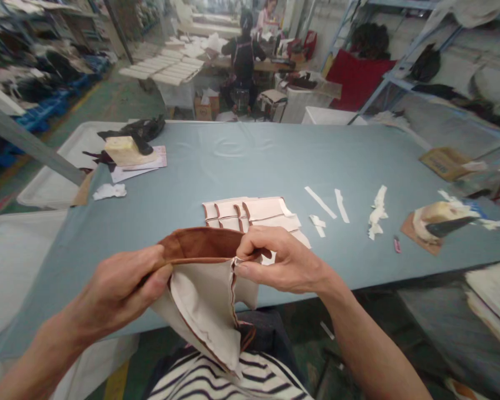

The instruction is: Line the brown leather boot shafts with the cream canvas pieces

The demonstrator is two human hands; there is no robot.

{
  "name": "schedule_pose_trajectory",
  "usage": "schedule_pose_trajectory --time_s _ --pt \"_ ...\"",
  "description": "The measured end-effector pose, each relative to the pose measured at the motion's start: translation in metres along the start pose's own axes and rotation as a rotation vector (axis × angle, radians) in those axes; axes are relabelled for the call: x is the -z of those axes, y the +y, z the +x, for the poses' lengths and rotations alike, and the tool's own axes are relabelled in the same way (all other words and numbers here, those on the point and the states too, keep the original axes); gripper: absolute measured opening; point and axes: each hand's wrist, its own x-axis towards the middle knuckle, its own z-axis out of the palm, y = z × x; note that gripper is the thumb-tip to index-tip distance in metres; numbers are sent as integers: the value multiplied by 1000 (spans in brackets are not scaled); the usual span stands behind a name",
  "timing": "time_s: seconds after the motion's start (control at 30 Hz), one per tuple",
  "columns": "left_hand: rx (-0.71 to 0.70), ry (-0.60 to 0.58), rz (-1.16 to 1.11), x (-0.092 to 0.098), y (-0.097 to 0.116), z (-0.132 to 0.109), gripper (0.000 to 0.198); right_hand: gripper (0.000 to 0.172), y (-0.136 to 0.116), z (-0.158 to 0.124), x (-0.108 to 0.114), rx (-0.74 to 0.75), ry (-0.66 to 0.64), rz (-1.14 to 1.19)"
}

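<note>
Between my hands hangs a sewn fabric bag piece (pixel 204 291), cream outside with a brown band inside its open rim. My left hand (pixel 129 289) is closed on the rim's left side, thumb in front. On the right side, my right hand (pixel 279 258) pinches the rim at the top of a brown-edged seam. The lower part of the piece hangs over my striped shirt, in front of the table edge. Just beyond my hands, several cream pieces with brown edging (pixel 266 208) lie on the table, partly hidden by the bag piece and my right hand.
Blue-grey sheeting covers the table (pixel 233 161). White scraps (pixel 377 214), a small pink-handled tool (pixel 396 244) and a tape dispenser (pixel 435 222) lie right. Another block-like dispenser (pixel 129 150) stands far left by black material. A cardboard box (pixel 448 162) sits far right. A person (pixel 244 55) sits beyond the table.
</note>
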Motion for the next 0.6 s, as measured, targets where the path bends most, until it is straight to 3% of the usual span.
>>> schedule_pose_trajectory --time_s 0.13,0.27,0.43,0.6 --pt "-6 -66 -66 5 -7 15 32 14 -20 13 -2 35 -2 78" --pt "-133 -71 -229 0 12 34 37 13 -25 18 -7 -17 -51 165" --pt "-225 -50 -362 -2 35 53 9 13 -22 17 -9 17 -30 46" --pt "-228 -94 -369 1 44 66 14 11 -23 13 -8 94 8 -114"
